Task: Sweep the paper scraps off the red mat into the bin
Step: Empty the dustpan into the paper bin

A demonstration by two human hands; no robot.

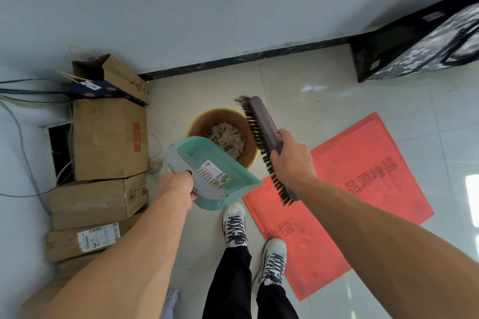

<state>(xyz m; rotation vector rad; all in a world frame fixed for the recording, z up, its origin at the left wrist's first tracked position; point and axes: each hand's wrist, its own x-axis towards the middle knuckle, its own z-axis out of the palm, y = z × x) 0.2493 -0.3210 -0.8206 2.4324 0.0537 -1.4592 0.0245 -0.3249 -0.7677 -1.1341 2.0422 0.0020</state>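
Observation:
My left hand [178, 186] grips a teal dustpan [207, 171], tilted with its front edge over the round bin [199, 122]. Paper scraps [228, 137] lie piled inside the bin. My right hand [290, 155] holds a brown brush [261, 127] by its back, bristles facing left, just right of the bin's rim. The red mat [363, 179] lies flat on the tiled floor to the right, with printed characters and no scraps visible on it.
Stacked cardboard boxes [108, 137] and a paper bag stand left of the bin against the wall, with cables behind them. A dark patterned bag [420, 41] sits at the far right by the wall. My two shoes [234, 225] stand at the mat's left edge.

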